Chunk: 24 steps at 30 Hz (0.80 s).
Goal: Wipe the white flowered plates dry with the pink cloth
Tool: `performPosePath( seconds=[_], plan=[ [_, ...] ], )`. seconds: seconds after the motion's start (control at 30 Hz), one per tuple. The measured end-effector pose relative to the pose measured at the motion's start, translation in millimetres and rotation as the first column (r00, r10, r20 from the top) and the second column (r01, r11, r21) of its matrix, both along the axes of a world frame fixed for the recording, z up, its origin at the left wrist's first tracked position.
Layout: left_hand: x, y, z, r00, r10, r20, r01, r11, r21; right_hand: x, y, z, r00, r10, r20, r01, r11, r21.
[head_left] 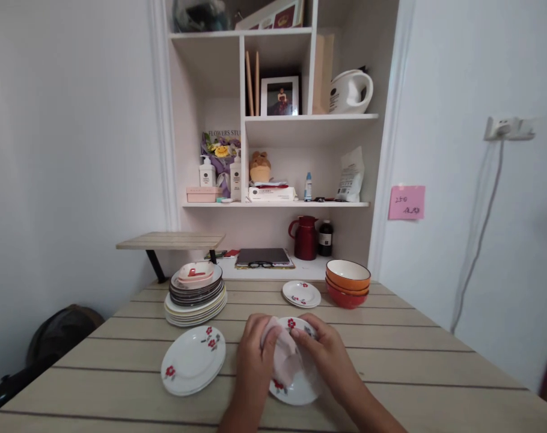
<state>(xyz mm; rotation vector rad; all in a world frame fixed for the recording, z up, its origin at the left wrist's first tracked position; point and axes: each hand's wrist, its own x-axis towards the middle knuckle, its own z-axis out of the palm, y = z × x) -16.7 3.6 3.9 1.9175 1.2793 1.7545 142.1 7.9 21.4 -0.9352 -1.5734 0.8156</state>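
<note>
A white plate with red flowers (306,385) is in front of me, between my two hands. My right hand (323,349) grips its right rim, thumb on the face and fingers around the edge. In my left hand (256,346) is a pale pink cloth (285,361), bunched and lying against the plate's face. The cloth and fingers cover the middle of the plate. Left of my hands, a short stack of matching flowered plates (190,361) lies on the table. Smaller flowered plates (296,294) sit further back.
The slatted wooden table (404,361) bears a tall stack of plates (196,310) topped by a pink-rimmed dish (195,273) at back left. Stacked orange and red bowls (348,285) stand at back right. Behind are a red jug (305,239), a dark bottle (326,239), glasses (259,264) and shelves.
</note>
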Motion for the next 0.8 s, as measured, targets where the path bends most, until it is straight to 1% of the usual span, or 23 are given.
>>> performPosePath(
  seconds=[0.13,0.23,0.37,0.5,0.6,0.7,0.8],
  plan=[
    [0.9,2.8,-4.0,0.998,-0.058,-0.017,0.054,0.983,-0.176,3.5,-4.6,5.1,0.995,-0.043,0.094,0.034,0.994,0.104],
    [1.9,3.4,-3.7,0.996,-0.091,0.012,0.092,0.971,-0.221,5.4,-6.0,6.3,0.991,-0.048,0.124,0.033,0.992,0.123],
    [2.3,3.0,-1.6,0.981,-0.161,0.108,0.183,0.951,-0.248,5.7,-6.7,5.9,0.994,-0.029,0.110,0.015,0.991,0.131],
    [3.8,2.8,0.2,0.941,-0.215,0.262,0.285,0.921,-0.266,3.9,-6.9,4.5,0.999,-0.029,0.037,0.025,0.994,0.108],
    [7.8,0.7,4.0,0.893,-0.210,0.398,0.330,0.907,-0.262,2.1,-5.7,2.9,0.997,-0.053,-0.052,0.057,0.996,0.065],
    [13.5,-3.0,8.9,0.817,-0.192,0.544,0.373,0.895,-0.245,1.6,-4.4,2.4,0.982,-0.088,-0.168,0.094,0.995,0.029],
    [17.7,-4.9,9.8,0.746,-0.190,0.638,0.418,0.879,-0.228,1.8,-3.3,2.2,0.952,-0.100,-0.290,0.099,0.995,-0.019]
  ],
)
